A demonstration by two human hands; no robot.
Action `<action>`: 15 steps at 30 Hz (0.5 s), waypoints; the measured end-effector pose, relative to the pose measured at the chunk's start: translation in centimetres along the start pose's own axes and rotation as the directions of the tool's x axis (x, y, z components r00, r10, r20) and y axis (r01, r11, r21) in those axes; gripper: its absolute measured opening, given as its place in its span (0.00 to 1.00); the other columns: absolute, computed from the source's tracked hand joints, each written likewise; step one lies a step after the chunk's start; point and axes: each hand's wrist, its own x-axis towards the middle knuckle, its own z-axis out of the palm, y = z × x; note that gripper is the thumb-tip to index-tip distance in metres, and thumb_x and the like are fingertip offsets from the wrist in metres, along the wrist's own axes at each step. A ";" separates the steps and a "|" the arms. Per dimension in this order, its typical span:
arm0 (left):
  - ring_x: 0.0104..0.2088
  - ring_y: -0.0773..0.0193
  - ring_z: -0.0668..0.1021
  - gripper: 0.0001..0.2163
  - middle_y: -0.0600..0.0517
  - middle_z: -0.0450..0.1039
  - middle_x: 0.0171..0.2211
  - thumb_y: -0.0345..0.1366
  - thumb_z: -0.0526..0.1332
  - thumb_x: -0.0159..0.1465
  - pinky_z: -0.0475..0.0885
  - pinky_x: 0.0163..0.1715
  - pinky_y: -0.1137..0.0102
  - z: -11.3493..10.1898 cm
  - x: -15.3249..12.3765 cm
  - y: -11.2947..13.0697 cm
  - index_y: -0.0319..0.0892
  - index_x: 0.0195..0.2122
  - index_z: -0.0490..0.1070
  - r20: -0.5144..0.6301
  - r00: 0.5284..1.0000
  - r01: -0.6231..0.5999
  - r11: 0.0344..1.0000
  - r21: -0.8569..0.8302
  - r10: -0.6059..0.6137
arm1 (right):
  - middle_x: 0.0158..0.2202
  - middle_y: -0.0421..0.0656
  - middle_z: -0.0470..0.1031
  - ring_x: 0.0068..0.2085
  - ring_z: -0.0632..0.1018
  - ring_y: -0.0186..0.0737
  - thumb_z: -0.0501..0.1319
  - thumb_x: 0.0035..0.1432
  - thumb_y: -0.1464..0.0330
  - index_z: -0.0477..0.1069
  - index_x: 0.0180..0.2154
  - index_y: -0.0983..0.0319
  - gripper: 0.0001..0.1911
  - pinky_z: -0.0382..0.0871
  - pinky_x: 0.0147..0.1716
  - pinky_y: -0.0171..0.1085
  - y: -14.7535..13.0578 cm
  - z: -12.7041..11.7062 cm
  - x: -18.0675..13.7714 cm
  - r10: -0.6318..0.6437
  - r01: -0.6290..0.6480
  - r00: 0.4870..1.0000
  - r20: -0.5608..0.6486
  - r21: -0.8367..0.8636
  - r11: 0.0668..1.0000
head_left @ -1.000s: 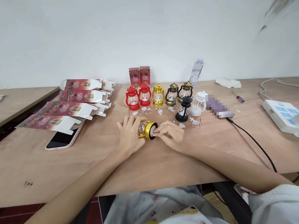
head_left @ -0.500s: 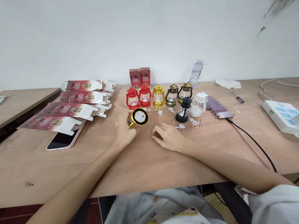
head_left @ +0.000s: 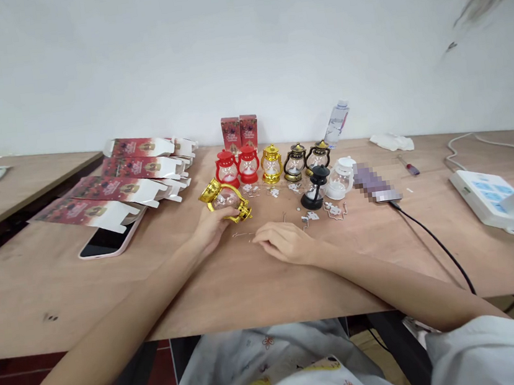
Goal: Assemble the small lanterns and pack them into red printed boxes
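Observation:
My left hand (head_left: 211, 228) is closed around a small gold lantern (head_left: 226, 201) with a clear globe. The lantern lies tilted over, its base toward the upper left and its top toward the lower right. Just right of it, my right hand (head_left: 286, 242) is low over the table with its fingers pinched together. A thin bent wire (head_left: 242, 235) shows at those fingertips. Behind the hands stand two red lanterns (head_left: 248, 163), another gold lantern (head_left: 272, 164) and two bronze-black lanterns (head_left: 295, 163). A black lantern (head_left: 316, 188) and a white lantern (head_left: 340, 179) are nearer, to the right.
Small white pieces and wires (head_left: 334, 209) lie before the lanterns. Flattened red boxes (head_left: 116, 186) overlap a phone (head_left: 108, 239) at left. Two upright boxes (head_left: 248, 131) and a bottle (head_left: 338, 121) stand by the wall. A power strip (head_left: 496, 200) and black cable (head_left: 431, 240) are at right.
My left hand has turned the gold lantern, so its side now shows instead of its round underside. My right hand has moved slightly left and closed its fingers; a thin wire now shows at them.

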 end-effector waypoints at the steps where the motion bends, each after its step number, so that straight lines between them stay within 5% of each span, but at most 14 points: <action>1: 0.37 0.62 0.76 0.18 0.52 0.75 0.33 0.25 0.66 0.39 0.71 0.36 0.70 0.0 0.0 0.0 0.38 0.34 0.71 0.013 1.000 0.014 1.000 -0.008 -0.014 | 0.35 0.44 0.74 0.36 0.75 0.35 0.49 0.63 0.76 0.65 0.42 0.62 0.09 0.70 0.34 0.33 0.0 0.0 0.0 0.062 -0.061 0.997 -0.037 0.036 0.997; 7: 0.40 0.59 0.77 0.17 0.50 0.76 0.38 0.24 0.65 0.42 0.73 0.36 0.69 -0.2 0.1 -0.1 0.40 0.35 0.71 0.092 0.993 0.075 0.996 -0.050 -0.071 | 0.36 0.44 0.71 0.32 0.73 0.33 0.51 0.63 0.74 0.65 0.44 0.61 0.09 0.69 0.33 0.34 0.7 0.4 -0.4 0.356 -0.334 0.925 -0.134 0.163 0.928; 15: 0.40 0.60 0.77 0.19 0.51 0.76 0.38 0.23 0.65 0.42 0.73 0.37 0.69 -0.3 0.0 -0.4 0.40 0.37 0.71 0.128 0.987 0.107 0.993 -0.045 -0.100 | 0.35 0.43 0.71 0.31 0.72 0.33 0.51 0.62 0.74 0.65 0.43 0.61 0.08 0.68 0.32 0.34 0.9 0.3 -0.2 0.438 -0.404 0.880 -0.182 0.197 0.893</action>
